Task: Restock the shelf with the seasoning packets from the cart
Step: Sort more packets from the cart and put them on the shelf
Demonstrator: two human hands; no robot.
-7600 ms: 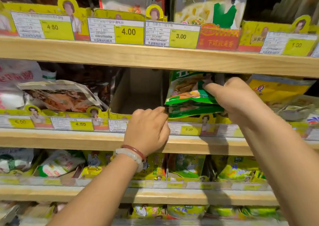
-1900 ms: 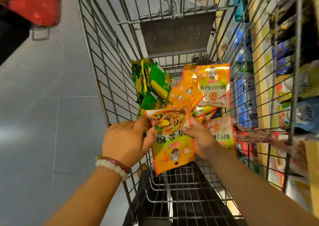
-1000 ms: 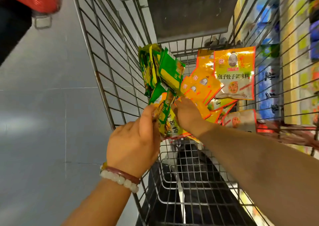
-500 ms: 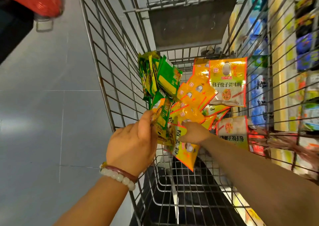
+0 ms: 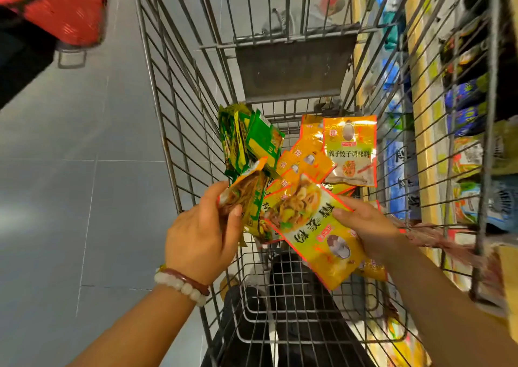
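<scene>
Floor: grey tiles point(image 5: 70, 184), a red basket point(image 5: 56, 5) at the upper left.
Cart: wire cart point(image 5: 179, 142) in the aisle, green packets point(image 5: 249, 142) and yellow packets point(image 5: 349, 150) heaped inside.
Left hand point(image 5: 204, 235): closed around a small stack of packets point(image 5: 249, 195), perhaps three; edges blur.
Right hand point(image 5: 364, 226): pinching one yellow seasoning packet point(image 5: 316, 232), tilted, touching the stack.
Shelf: stocked shelf point(image 5: 471, 114) beside the cart, right.

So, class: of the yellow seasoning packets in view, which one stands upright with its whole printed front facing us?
The yellow packet leaning against the cart's right wall, in neither hand; the others are fanned, overlapped or held tilted.
</scene>
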